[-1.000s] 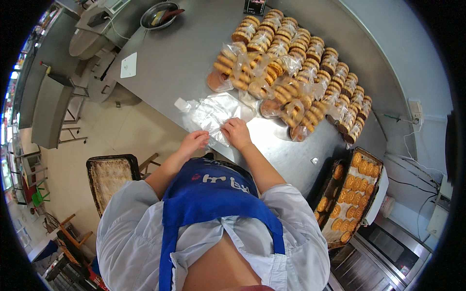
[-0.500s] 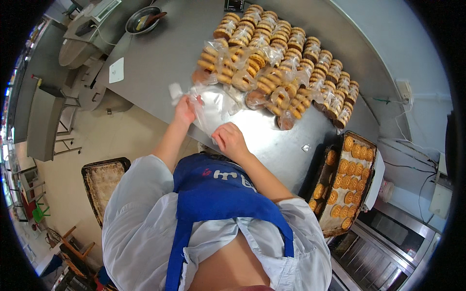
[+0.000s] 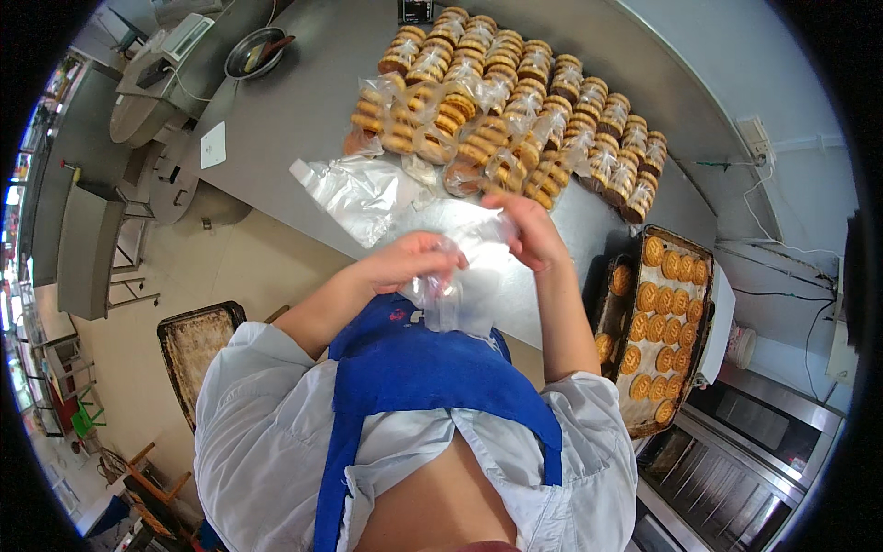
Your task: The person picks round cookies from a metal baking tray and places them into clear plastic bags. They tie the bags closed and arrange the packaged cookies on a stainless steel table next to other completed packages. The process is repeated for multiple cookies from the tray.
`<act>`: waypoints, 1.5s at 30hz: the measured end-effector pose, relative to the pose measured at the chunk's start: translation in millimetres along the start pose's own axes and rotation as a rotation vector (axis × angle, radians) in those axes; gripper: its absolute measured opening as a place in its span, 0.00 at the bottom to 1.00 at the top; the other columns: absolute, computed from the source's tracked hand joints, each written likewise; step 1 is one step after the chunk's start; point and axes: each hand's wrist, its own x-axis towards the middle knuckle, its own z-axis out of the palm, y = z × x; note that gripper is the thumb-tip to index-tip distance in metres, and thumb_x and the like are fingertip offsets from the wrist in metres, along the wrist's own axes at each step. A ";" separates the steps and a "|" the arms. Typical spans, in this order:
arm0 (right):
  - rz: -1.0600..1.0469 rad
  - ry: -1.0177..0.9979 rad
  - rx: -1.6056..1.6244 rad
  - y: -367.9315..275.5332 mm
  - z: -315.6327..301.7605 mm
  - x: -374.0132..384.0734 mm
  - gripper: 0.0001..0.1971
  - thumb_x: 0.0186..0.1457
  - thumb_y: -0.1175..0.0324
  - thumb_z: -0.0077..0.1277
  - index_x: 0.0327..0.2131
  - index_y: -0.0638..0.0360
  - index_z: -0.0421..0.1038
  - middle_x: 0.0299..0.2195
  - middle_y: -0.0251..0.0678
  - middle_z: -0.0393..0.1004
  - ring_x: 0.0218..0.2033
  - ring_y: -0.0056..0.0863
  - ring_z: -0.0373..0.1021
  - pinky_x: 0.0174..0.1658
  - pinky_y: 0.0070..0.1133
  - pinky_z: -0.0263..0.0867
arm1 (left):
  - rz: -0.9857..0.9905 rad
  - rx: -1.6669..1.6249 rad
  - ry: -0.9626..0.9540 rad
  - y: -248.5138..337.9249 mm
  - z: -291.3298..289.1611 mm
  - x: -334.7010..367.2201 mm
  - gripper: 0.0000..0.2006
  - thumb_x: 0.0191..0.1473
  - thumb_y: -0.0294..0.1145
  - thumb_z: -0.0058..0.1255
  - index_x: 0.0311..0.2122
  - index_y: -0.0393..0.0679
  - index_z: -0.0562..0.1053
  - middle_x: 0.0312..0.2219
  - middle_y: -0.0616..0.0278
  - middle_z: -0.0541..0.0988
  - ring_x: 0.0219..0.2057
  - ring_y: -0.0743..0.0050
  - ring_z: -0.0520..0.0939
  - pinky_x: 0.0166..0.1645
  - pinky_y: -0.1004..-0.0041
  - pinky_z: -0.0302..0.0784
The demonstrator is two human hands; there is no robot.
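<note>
Tabletop (image 3: 303,87) bears bagged cookies (image 3: 529,101) beyond the held bag (image 3: 482,241).

We are seeing golden-brown wrapped pastries (image 3: 535,61) and white-glinting clear bags (image 3: 354,193) on the silver-grey table (image 3: 299,115). Near its left edge, a white card (image 3: 212,144) is showing. Right of it, we are noticing orange-gold pastries (image 3: 647,296) with patterned tops. On its near side, we are wearing a bright blue apron (image 3: 432,373) with white and dark red markings over a pale blue-grey shirt (image 3: 258,405).

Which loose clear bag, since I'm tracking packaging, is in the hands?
The crumpled clear bag held between the left hand and right hand; the other loose clear plastic lies on the table beyond.
</note>
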 end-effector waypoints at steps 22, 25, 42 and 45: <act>-0.135 0.465 0.149 89.2 48.6 -17.4 0.06 0.52 0.70 0.58 0.27 0.64 0.76 0.24 0.31 0.76 0.25 0.16 0.69 0.32 0.15 0.66 | 0.928 0.187 1.256 -23.6 -33.7 29.5 0.13 0.52 0.29 0.56 0.42 0.40 0.70 0.23 0.72 0.70 0.26 0.82 0.71 0.33 0.79 0.70; -0.124 0.484 0.180 82.0 58.2 -19.5 0.07 0.49 0.71 0.61 0.25 0.64 0.74 0.23 0.32 0.76 0.23 0.16 0.69 0.28 0.15 0.65 | 0.738 0.639 0.794 -20.4 -30.7 8.6 0.13 0.48 0.31 0.61 0.35 0.42 0.68 0.23 0.72 0.69 0.25 0.83 0.70 0.32 0.78 0.69; -0.026 0.748 -0.967 31.9 -15.8 -82.2 0.12 0.44 0.64 0.56 0.16 0.59 0.68 0.15 0.39 0.70 0.17 0.34 0.67 0.24 0.27 0.64 | 1.099 1.585 0.792 28.2 -29.2 27.0 0.07 0.43 0.30 0.57 0.31 0.49 0.73 0.23 0.63 0.74 0.28 0.68 0.76 0.43 0.63 0.70; -0.004 0.770 -1.130 2.9 4.0 -81.3 0.10 0.45 0.65 0.52 0.17 0.59 0.69 0.16 0.42 0.71 0.22 0.42 0.70 0.27 0.31 0.66 | 1.225 1.755 0.403 24.3 5.9 44.1 0.11 0.42 0.30 0.59 0.34 0.51 0.74 0.24 0.67 0.75 0.29 0.71 0.76 0.48 0.62 0.68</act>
